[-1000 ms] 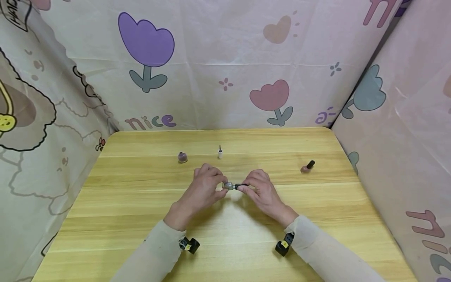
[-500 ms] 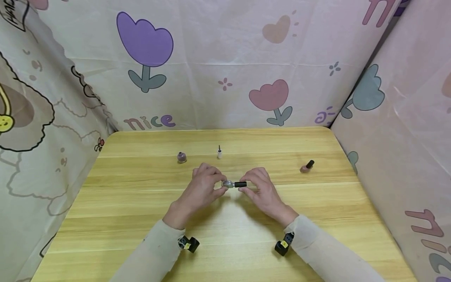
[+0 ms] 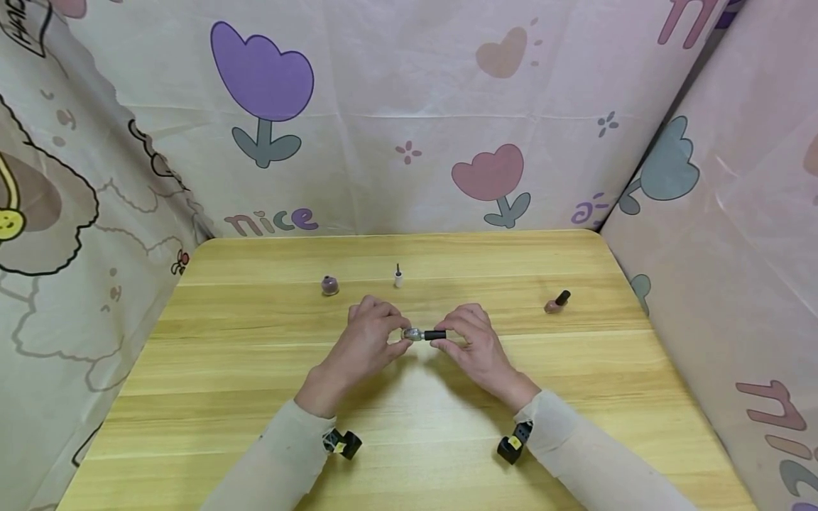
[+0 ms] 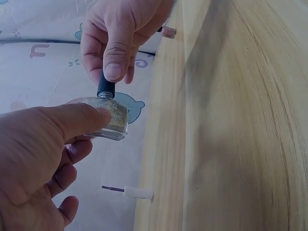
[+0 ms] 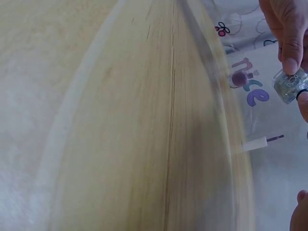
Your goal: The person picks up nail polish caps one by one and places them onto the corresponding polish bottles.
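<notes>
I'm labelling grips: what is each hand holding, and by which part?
The left hand holds the glittery bottle by its body; the right hand pinches the bottle's black cap.

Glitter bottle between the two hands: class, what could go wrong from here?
Left hand holds the glitter bottle sideways; if the right hand loosens the black cap, it might leak.
The white cap stands nearby, brush up; a knock could topple it.
The purple bottle appears uncapped; a bump might spill it.
</notes>
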Available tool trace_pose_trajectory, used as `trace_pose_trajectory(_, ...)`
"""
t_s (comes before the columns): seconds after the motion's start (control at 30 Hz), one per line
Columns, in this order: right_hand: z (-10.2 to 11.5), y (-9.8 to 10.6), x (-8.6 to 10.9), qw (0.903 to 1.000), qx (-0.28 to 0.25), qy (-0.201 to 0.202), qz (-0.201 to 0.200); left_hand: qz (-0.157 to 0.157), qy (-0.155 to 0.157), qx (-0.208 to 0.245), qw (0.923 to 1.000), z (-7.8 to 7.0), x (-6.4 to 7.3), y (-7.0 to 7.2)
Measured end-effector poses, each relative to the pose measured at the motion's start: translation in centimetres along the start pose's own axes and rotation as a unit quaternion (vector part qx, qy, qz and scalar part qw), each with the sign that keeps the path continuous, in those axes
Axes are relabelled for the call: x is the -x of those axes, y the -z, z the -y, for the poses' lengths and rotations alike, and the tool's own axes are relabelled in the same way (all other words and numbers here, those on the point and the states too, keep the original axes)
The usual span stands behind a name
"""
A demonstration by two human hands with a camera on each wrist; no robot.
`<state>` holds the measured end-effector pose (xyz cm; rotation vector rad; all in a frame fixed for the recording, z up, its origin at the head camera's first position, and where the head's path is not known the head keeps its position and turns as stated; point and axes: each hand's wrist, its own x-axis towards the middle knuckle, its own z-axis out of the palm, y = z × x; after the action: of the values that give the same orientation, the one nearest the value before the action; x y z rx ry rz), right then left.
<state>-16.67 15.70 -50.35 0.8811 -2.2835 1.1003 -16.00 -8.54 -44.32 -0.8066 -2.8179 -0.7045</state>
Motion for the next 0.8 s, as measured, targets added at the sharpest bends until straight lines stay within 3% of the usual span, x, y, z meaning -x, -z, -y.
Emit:
trace_pose_trajectory(0.33, -0.17, -0.24, 0.17, 0.9999, 0.009, -0.002, 0.008, -0.005, -0.045, -0.087, 0.9952, -0.07, -0.05, -0.38)
trace_pose_trajectory(0.8, 0.09, -0.07, 0.04, 0.9996, 0.026, 0.006, 0.013, -0.017, -0.049, -0.082, 0.9952, 0.17, 0.07, -0.32)
